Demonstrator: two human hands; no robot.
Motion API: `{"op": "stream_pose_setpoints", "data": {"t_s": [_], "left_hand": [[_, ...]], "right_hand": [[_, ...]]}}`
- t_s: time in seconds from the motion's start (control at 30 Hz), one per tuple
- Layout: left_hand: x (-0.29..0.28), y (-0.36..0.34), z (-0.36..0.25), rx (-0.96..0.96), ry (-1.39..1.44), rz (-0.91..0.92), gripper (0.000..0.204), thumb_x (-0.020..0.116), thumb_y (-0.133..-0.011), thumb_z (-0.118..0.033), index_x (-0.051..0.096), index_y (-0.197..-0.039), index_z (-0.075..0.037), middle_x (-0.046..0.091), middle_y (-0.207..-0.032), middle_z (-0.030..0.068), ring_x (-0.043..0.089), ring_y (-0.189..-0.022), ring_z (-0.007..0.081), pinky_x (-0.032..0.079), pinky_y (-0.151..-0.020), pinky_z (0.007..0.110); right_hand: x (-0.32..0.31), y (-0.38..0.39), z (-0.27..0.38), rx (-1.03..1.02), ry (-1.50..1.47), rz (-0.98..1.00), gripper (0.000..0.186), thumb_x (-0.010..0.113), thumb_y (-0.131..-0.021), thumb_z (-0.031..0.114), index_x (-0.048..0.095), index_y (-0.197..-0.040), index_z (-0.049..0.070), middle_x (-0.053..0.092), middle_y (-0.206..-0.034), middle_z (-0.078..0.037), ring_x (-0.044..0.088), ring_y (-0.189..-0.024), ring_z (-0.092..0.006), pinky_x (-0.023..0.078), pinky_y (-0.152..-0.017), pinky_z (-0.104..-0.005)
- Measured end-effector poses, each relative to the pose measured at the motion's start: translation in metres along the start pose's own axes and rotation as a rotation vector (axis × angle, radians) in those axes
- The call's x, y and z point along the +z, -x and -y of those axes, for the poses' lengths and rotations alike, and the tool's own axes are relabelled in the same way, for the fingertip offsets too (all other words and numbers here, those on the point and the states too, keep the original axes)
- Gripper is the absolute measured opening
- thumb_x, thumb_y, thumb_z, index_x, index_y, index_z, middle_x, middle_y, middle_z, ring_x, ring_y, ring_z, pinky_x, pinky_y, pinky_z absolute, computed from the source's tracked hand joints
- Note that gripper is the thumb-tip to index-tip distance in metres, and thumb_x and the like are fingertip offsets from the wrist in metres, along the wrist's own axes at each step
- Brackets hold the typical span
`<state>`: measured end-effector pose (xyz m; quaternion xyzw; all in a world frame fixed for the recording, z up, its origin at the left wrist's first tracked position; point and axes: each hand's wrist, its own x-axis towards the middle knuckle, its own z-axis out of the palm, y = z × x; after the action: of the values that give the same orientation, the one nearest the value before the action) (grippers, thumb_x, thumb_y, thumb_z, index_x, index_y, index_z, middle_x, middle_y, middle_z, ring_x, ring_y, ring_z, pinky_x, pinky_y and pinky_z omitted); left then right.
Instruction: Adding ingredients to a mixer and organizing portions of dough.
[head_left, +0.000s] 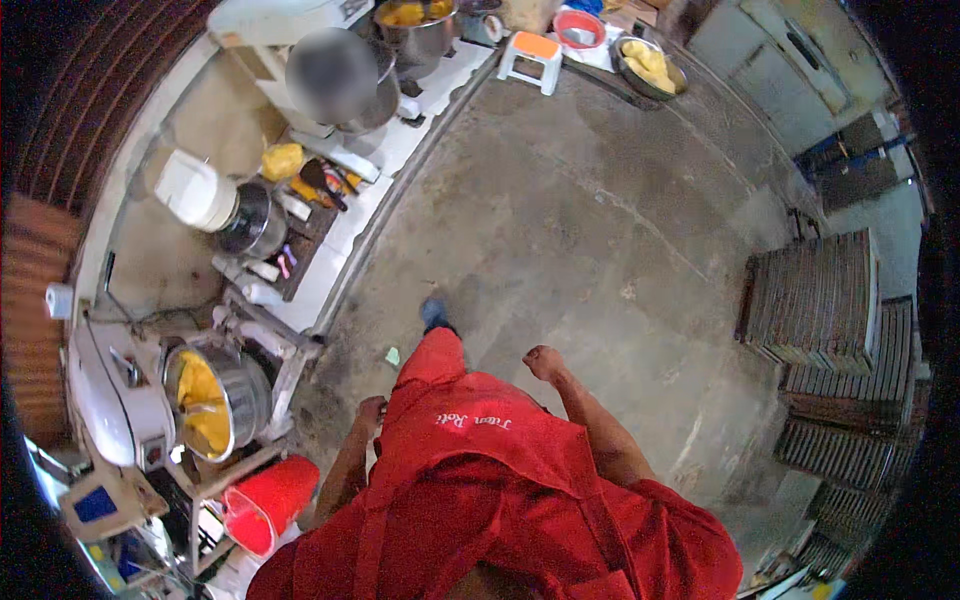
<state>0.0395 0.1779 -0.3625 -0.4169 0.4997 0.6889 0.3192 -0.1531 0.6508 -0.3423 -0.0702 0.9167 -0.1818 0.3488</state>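
My right hand [543, 362] hangs beside the red apron [480, 430], its fingers curled in and nothing visible in them. On the other side, my left hand [372, 411] is held low by the apron's edge, small and partly turned away; its fingers look curled, and I see no object in it. Both hands are over the concrete floor, apart from any equipment. Nearest the left hand stands a white stand mixer [103, 390] with a steel bowl [248, 395] of yellow dough or batter [203, 405].
A red bucket [268, 503] stands below the mixer. Further along the left wall are a smaller mixer [200, 190], utensils and a large mixer. An orange-topped stool [533, 60] and a basin of yellow stuff [652, 70] are far ahead. Stacked trays [810, 300] line the right.
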Motion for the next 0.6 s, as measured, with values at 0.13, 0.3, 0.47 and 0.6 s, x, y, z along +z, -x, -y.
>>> {"op": "stream_pose_setpoints", "data": {"t_s": [0.13,0.3,0.47,0.6], "left_hand": [[0.001,-0.067,-0.042,-0.007,-0.382,-0.047,0.015,0.051,-0.091,-0.02,0.058,-0.084,-0.008,0.055,-0.079,0.0044,0.053,-0.06,0.0176,0.047,-0.056,0.038],[0.01,-0.115,-0.158,-0.143,-0.524,-0.178,0.018,0.047,-0.093,-0.023,0.058,-0.094,-0.009,0.055,-0.081,0.0041,0.056,-0.063,0.0188,0.048,-0.058,0.038],[0.047,-0.197,-0.326,-0.03,0.075,0.074,0.022,0.049,-0.089,-0.028,0.057,-0.086,-0.008,0.051,-0.069,0.0041,0.054,-0.062,0.0209,0.045,-0.051,0.039],[0.142,-0.251,-0.474,0.081,-0.34,0.031,0.015,0.051,-0.086,-0.026,0.054,-0.078,-0.013,0.044,-0.063,-0.0009,0.05,-0.057,0.0156,0.04,-0.045,0.034]], "right_hand": [[-0.053,-0.052,0.01,-0.028,-0.152,-0.054,0.03,0.056,-0.082,0.034,0.066,-0.085,0.006,0.066,-0.096,-0.016,0.06,-0.091,-0.0375,0.05,-0.079,-0.0438],[-0.136,-0.112,0.001,-0.053,-0.249,-0.18,0.028,0.058,-0.081,0.031,0.068,-0.091,0.007,0.066,-0.097,-0.017,0.062,-0.093,-0.0349,0.05,-0.081,-0.0407],[-0.196,-0.148,-0.066,0.037,-0.15,-0.257,0.023,0.058,-0.08,0.028,0.067,-0.083,0.008,0.066,-0.086,-0.016,0.063,-0.082,-0.0355,0.051,-0.072,-0.0438],[-0.227,-0.171,-0.129,0.3,-0.232,-0.327,0.031,0.064,-0.077,0.032,0.069,-0.092,0.006,0.069,-0.088,-0.014,0.066,-0.085,-0.0319,0.052,-0.075,-0.0379]]}}
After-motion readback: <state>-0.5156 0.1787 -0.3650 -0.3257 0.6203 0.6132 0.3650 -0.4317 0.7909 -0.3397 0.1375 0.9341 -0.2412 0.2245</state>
